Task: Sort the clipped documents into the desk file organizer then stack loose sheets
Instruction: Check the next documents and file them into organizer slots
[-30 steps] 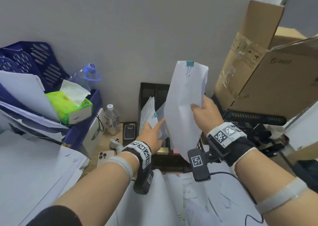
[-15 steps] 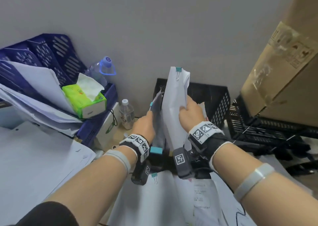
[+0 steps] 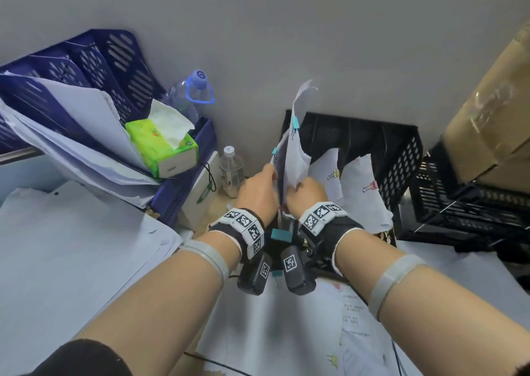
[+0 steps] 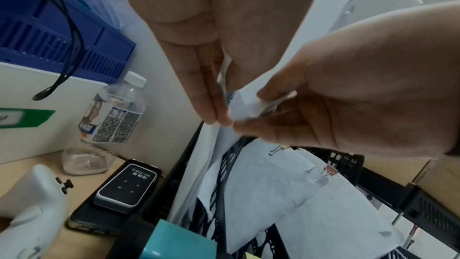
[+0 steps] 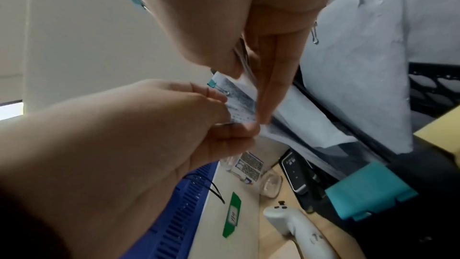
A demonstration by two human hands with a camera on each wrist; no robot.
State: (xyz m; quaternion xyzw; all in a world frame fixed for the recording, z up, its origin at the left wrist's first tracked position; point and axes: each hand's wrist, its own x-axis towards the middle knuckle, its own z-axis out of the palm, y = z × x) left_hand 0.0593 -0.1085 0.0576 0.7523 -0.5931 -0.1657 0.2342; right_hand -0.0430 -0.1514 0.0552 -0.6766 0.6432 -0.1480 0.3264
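The black file organizer [image 3: 372,135] stands against the wall. My right hand [image 3: 298,188] pinches a white clipped document [image 3: 299,149] with a teal clip [image 3: 294,123], standing upright in the organizer's leftmost slot. My left hand [image 3: 271,172] pinches a second teal-clipped document [image 3: 279,157] just left of it. The left wrist view shows my left hand [image 4: 214,113] with paper between thumb and fingers, and my right hand [image 4: 251,119] nipping a paper edge. Two more documents, with a yellow clip [image 3: 332,175] and a pink clip [image 3: 370,187], lean in the slots to the right.
Blue file trays [image 3: 114,60] with papers and a green tissue pack [image 3: 160,146] stand left. A small bottle [image 3: 231,169], a phone with a Wi-Fi device [image 4: 127,188] and a white controller [image 4: 32,204] lie beside the organizer. Cardboard box [image 3: 487,103] and black trays [image 3: 473,203] sit right. Loose sheets [image 3: 71,246] cover the desk.
My right hand has brought the clipped document down from chest height into the organizer's left slot. My left hand has closed in on the neighbouring document. The view has shifted left.
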